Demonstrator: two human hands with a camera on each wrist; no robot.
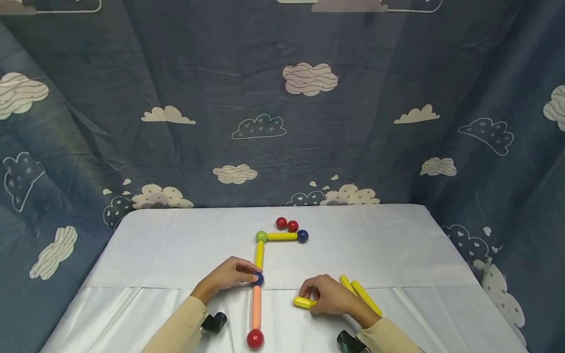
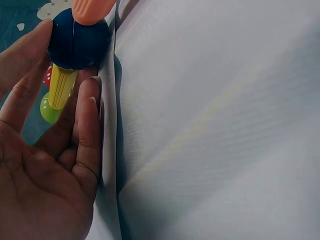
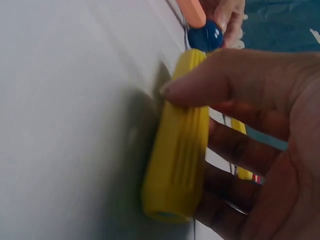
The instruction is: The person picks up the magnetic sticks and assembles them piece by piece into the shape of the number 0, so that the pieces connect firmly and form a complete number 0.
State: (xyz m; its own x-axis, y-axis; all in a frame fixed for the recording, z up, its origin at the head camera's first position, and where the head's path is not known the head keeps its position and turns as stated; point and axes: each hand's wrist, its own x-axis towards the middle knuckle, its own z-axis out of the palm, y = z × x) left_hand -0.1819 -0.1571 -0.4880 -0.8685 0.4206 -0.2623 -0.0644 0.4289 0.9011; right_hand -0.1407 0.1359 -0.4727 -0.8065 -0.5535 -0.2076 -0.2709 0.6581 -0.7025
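Fingers (image 2: 89, 132) of the left hand (image 1: 227, 274) close lightly around a blue ball (image 1: 258, 279), which sits between a yellow stick (image 1: 259, 254) and an orange stick (image 1: 256, 308). Across the white table (image 1: 397, 255), the right hand (image 1: 330, 295) pinches another yellow stick (image 1: 302, 302), thumb opposite bent fingers. Both forearms (image 1: 178, 323) slant inward.

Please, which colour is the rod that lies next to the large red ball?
Salmon orange. The rod shows best in the head view.
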